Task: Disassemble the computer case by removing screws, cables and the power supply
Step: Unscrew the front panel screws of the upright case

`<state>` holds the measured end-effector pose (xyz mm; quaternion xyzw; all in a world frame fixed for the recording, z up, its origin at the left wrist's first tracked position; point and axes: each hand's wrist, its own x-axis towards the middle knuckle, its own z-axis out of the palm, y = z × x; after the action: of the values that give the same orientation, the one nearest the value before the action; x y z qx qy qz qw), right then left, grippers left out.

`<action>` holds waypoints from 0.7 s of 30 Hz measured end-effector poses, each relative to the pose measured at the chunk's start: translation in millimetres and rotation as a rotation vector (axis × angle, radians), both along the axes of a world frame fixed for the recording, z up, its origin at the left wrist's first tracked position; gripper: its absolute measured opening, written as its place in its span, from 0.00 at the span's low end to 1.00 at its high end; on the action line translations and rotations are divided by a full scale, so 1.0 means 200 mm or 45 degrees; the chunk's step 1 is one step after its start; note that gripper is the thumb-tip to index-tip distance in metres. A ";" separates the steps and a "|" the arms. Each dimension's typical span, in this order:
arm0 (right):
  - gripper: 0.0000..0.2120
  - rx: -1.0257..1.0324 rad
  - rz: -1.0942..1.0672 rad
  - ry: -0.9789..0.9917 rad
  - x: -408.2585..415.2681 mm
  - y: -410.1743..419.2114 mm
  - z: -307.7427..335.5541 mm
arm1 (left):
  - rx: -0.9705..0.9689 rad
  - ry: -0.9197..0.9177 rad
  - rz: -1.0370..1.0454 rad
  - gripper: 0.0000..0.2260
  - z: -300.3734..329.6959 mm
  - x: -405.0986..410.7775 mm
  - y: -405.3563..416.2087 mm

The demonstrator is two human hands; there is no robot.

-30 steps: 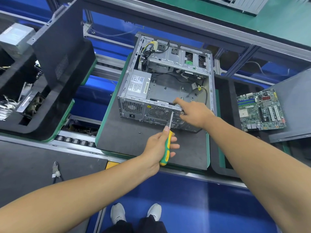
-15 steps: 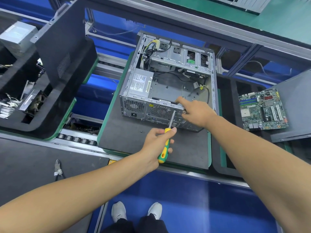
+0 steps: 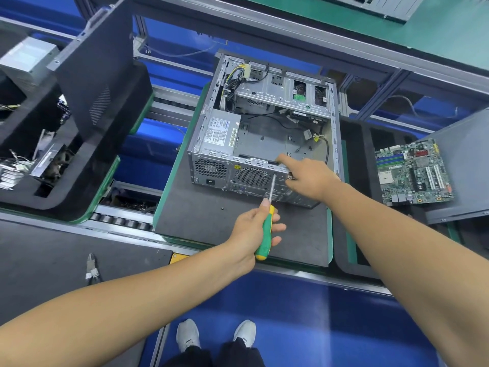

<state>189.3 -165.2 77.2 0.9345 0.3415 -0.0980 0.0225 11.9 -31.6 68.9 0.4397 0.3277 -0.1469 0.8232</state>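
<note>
At six o'clock, nearest: two grey sneakers point(image 3: 215, 333) on blue floor. At nine o'clock low, wire cutters point(image 3: 91, 268) flat on a dark mat.

Just below centre: left hand point(image 3: 255, 229) wrapped around the green-and-yellow handle of a screwdriver point(image 3: 265, 230), thumb laid up along the handle, lower fingers loosely spread. Steel shaft pointing toward twelve o'clock, tip against the rear panel of the computer case point(image 3: 264, 133) beside the round fan grille. Whether seated in a screw, cannot tell.

At two o'clock from that hand: right hand point(image 3: 308, 176) on the case's top rear edge, index finger stretched out toward ten o'clock along the rim, remaining fingers curled under against the panel; grasping nothing that can be made out.

Centre: case lying open side up on a dark green-edged pallet point(image 3: 211, 223), rear panel facing the viewer. Inside, at the nine o'clock corner, the power supply point(image 3: 219, 132) with its label upward; beyond it, at eleven o'clock, a bundle of cables point(image 3: 232, 83) beside the drive cage.

At three o'clock, well apart: a green motherboard point(image 3: 412, 172). At nine to ten o'clock: black foam trays point(image 3: 87, 160) with parts, a black side panel point(image 3: 98, 72) leaning on them.
</note>
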 end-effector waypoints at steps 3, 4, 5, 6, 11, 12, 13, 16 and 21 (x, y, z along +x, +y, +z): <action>0.21 -0.006 -0.005 -0.003 0.00 0.00 0.00 | 0.015 0.018 -0.026 0.19 0.00 0.00 0.00; 0.22 -0.010 -0.004 -0.003 0.00 0.00 0.00 | 0.004 0.020 -0.028 0.19 0.00 0.00 0.00; 0.22 -0.014 -0.003 0.001 0.00 0.00 0.00 | -0.014 0.021 -0.029 0.19 0.00 0.00 0.00; 0.22 -0.013 -0.003 0.006 0.00 0.00 0.00 | -0.033 0.022 -0.027 0.19 0.00 0.01 0.00; 0.21 0.006 0.001 0.013 0.00 0.00 0.00 | 0.003 0.019 -0.011 0.19 0.01 0.03 0.02; 0.21 0.013 0.000 0.013 0.00 0.00 0.00 | 0.017 0.013 -0.009 0.20 0.00 0.03 0.02; 0.21 0.021 -0.003 0.015 0.00 0.00 0.00 | 0.021 0.010 -0.004 0.21 0.00 0.02 0.02; 0.21 0.036 -0.006 0.017 0.00 0.00 0.00 | 0.010 0.006 0.051 0.20 -0.02 0.02 0.03; 0.20 0.050 -0.010 0.022 0.00 -0.01 -0.01 | -0.036 -0.048 0.056 0.17 -0.03 0.01 0.01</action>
<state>189.9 -166.6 75.7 0.9352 0.3399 -0.0994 0.0008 13.9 -29.9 63.2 0.4234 0.3195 -0.1252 0.8384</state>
